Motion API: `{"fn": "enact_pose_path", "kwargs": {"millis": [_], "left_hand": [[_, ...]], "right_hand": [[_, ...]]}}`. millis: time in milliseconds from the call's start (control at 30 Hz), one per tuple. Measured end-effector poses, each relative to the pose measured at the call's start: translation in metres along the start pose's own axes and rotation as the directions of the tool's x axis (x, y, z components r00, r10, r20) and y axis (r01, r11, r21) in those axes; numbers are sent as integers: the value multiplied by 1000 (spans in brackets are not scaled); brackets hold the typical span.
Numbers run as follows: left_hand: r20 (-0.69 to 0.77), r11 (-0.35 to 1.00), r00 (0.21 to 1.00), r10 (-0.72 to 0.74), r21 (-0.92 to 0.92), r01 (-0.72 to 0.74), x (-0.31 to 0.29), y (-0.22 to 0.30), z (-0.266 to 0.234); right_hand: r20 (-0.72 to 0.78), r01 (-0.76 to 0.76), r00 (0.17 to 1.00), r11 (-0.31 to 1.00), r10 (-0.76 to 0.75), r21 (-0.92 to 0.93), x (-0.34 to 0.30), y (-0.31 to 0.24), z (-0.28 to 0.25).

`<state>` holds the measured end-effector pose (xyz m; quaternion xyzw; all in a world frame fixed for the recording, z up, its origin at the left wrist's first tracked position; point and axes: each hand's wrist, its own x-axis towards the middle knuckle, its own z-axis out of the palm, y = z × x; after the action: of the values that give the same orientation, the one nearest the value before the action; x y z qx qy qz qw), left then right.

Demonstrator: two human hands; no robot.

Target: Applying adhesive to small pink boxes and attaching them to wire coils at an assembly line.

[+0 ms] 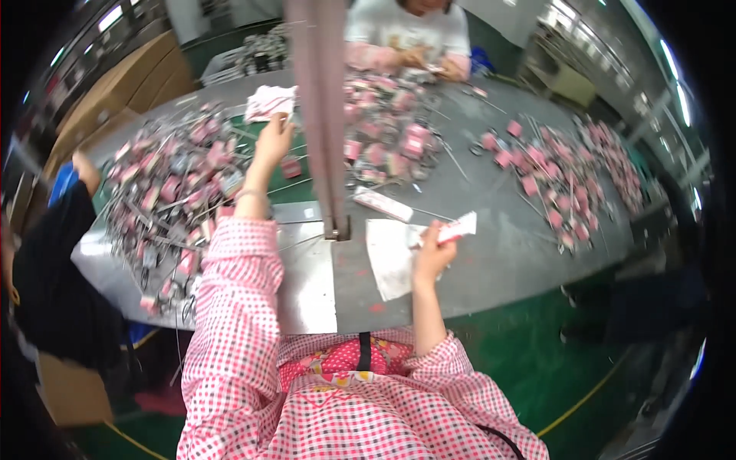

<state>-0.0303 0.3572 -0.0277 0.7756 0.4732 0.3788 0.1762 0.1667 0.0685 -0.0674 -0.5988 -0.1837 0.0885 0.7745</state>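
Your right hand (434, 254): fingers closed around red-and-white tube (458, 228), held over table (491, 268), just beside white cloth (388, 261). Your left hand (274, 140): stretched to far side, fingertips at edge of pinkish cloth (271, 101); cannot tell whether they grip it. Second white tube (382, 205) lying near metal post (320, 115). Heap of pink-and-grey parts (172, 172) left of your left forearm. Co-worker (408, 38) across table, hands together.
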Motion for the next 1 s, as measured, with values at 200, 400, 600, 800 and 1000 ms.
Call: {"fn": "enact_pose_path", "kwargs": {"millis": [200,400,600,800,1000], "left_hand": [[135,986,977,-167,7,167,5,-34,0],[490,960,835,-250,240,146,24,-49,16],[305,931,895,-325,-66,360,24,6,-38],[-248,995,969,4,98,21,37,42,-116],[-333,984,937,-102,-172,46,-42,66,-187]], "right_hand": [[64,39,997,998,-36,-51,-8,-2,0],[99,53,994,998,-48,-42,-6,-8,-3],[85,77,994,997,-76,-17,1,-1,-5],[83,20,996,1000,-21,3,2,0,-1],[83,32,996,999,-31,-12,-1,2,-2]]}}
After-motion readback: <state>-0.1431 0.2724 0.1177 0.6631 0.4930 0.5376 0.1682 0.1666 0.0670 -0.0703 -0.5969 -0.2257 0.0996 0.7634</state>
